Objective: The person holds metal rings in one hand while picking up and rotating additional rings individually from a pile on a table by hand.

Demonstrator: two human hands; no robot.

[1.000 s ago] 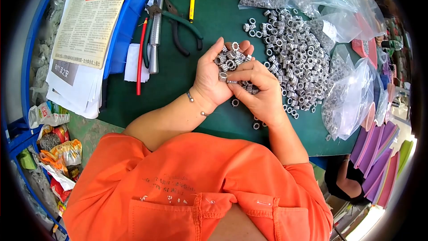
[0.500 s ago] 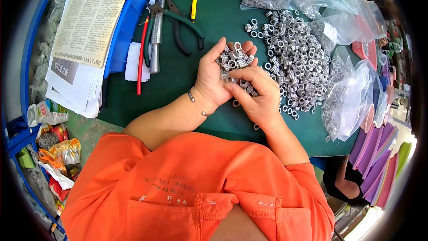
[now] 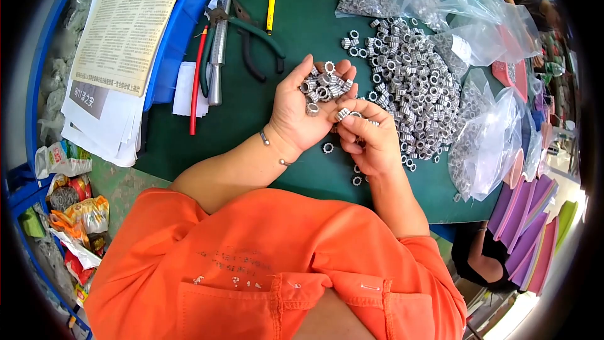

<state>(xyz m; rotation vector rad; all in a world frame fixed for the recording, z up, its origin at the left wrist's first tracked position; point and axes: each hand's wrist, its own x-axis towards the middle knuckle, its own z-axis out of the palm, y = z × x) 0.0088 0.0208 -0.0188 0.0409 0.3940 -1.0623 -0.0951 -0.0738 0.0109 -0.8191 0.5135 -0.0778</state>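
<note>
Palm up, my left hand point(image 3: 294, 113) cups a small heap of silver metal rings point(image 3: 322, 86) with notched edges. Close beside it, my right hand point(image 3: 376, 145) pinches one metal ring point(image 3: 342, 114) between thumb and fingertips. Further rings show around the right fingers, but how many of them it holds I cannot tell. A loose ring point(image 3: 328, 148) lies on the table below the hands. Just beyond the right hand spreads a large pile of the same rings point(image 3: 415, 88).
Clear plastic bags point(image 3: 491, 145) of rings lie on the green table point(image 3: 251, 119) at right and back. Pliers point(image 3: 251, 28), a red pencil point(image 3: 199, 82), a metal rod point(image 3: 218, 56) and a yellow cutter point(image 3: 272, 3) lie left. Another person's arm point(image 3: 486, 258) shows at lower right.
My right hand has drawn slightly down and away from the left palm, and a ring now shows clearly in its pinch. More loose rings are visible on the table below it.
</note>
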